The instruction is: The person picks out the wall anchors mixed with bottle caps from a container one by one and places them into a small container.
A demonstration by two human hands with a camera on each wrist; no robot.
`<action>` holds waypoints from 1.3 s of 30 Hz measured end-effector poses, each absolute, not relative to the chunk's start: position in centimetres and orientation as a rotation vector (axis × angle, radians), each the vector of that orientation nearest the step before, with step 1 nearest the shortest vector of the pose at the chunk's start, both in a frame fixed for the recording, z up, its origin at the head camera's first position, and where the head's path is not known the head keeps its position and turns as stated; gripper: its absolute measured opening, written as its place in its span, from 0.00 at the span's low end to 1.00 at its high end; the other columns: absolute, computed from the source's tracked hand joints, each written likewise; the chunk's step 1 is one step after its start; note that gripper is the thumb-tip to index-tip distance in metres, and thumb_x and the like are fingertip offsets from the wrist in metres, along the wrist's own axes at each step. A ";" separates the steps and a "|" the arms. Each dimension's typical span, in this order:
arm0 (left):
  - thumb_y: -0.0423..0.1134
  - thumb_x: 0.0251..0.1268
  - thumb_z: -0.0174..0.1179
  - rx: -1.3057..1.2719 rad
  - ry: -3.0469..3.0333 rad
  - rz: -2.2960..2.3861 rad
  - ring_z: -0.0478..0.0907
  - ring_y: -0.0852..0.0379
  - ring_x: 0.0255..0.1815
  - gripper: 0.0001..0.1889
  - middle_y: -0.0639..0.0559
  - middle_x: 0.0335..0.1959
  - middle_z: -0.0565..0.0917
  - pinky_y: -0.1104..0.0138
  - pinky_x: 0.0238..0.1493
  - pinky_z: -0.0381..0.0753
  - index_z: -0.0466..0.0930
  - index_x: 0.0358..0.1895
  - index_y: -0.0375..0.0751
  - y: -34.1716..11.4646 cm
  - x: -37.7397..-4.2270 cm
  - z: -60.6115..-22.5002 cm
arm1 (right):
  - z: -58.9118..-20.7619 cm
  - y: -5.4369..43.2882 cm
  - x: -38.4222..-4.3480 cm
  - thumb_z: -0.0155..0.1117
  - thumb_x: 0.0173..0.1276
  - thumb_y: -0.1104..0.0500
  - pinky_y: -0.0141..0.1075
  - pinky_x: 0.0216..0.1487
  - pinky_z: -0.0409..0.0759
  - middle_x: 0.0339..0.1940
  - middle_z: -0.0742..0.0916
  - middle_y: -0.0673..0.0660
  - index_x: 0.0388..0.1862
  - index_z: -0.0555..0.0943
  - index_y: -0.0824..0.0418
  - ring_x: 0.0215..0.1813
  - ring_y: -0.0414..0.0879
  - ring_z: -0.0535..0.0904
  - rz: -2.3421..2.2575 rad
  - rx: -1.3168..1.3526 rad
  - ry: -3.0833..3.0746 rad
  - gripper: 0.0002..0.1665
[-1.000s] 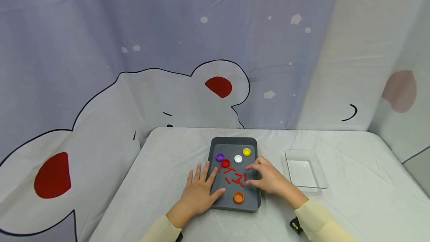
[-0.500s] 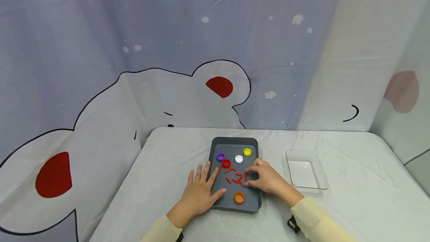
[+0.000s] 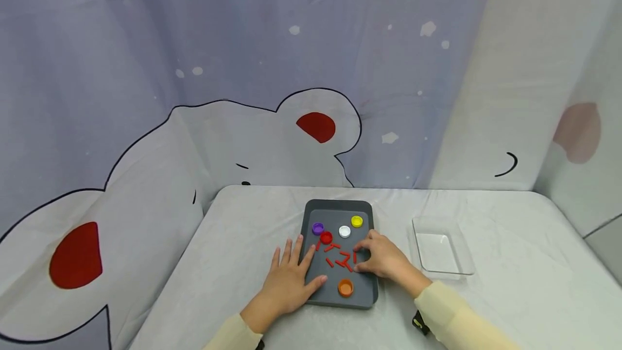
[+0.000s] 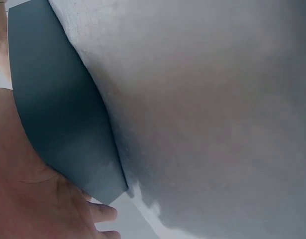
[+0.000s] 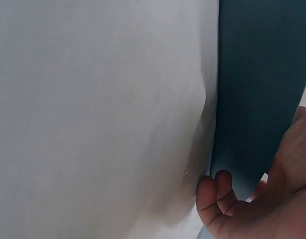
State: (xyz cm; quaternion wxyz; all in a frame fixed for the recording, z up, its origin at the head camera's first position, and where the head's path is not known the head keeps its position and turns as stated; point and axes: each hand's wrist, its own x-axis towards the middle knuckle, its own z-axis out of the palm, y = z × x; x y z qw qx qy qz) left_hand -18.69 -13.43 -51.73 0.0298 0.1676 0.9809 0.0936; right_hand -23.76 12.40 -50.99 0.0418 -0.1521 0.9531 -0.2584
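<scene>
A dark grey baking tray [image 3: 340, 298] lies on the cloth, holding several short red sticks [image 3: 329, 262] scattered in its middle. Round caps lie in it too: purple [image 3: 318, 228], red [image 3: 326, 237], white [image 3: 344, 231], yellow [image 3: 357, 221] and orange [image 3: 345, 287]. My left hand [image 3: 286, 282] rests over the tray's left rim, fingers spread and straight. From the right, my right hand [image 3: 386, 258] reaches over the other rim. Its curled thumb and forefinger sit at the two ends of an upright-lying red stick [image 3: 355, 257]. Both wrist views show only the tray's outer wall and parts of the hands.
A clear, square plastic box [image 3: 442, 253] stands on the white cloth [image 3: 510, 263] right of the tray. Behind the table hangs a printed curtain [image 3: 389, 69] with cartoon bears.
My right thumb and forefinger have drawn closer together around the red stick, and the right hand has shifted slightly left. My left hand stays in place on the tray.
</scene>
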 end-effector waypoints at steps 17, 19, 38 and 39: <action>0.71 0.72 0.45 0.528 3.030 0.353 0.45 0.30 0.81 0.42 0.37 0.82 0.50 0.35 0.75 0.44 0.62 0.79 0.47 -13.4 -18.6 -51.8 | -50.8 11.7 -23.5 0.85 0.49 0.51 0.39 0.38 0.73 0.34 0.74 0.49 0.34 0.87 0.50 0.34 0.44 0.72 -0.738 -0.411 2.966 0.15; 0.71 0.72 0.44 0.530 3.030 0.346 0.45 0.31 0.81 0.42 0.37 0.82 0.50 0.35 0.75 0.43 0.62 0.79 0.47 -13.4 -18.6 -51.9 | -50.8 11.7 -23.4 0.85 0.50 0.51 0.39 0.38 0.73 0.34 0.74 0.48 0.33 0.86 0.50 0.34 0.44 0.72 -0.737 -0.411 2.969 0.15; 0.73 0.71 0.43 0.496 3.024 0.341 0.44 0.32 0.82 0.43 0.39 0.83 0.48 0.36 0.76 0.42 0.61 0.80 0.50 -13.5 -18.6 -52.1 | -49.7 13.1 -22.8 0.79 0.53 0.59 0.38 0.39 0.75 0.35 0.78 0.52 0.33 0.87 0.53 0.36 0.46 0.76 -1.105 -0.492 3.071 0.10; 0.73 0.71 0.43 0.499 3.025 0.346 0.44 0.32 0.82 0.43 0.39 0.83 0.48 0.36 0.76 0.42 0.61 0.80 0.49 -13.5 -18.6 -52.1 | -49.4 13.3 -22.8 0.79 0.53 0.59 0.39 0.39 0.74 0.36 0.79 0.53 0.34 0.87 0.53 0.36 0.47 0.76 -1.136 -0.485 3.067 0.10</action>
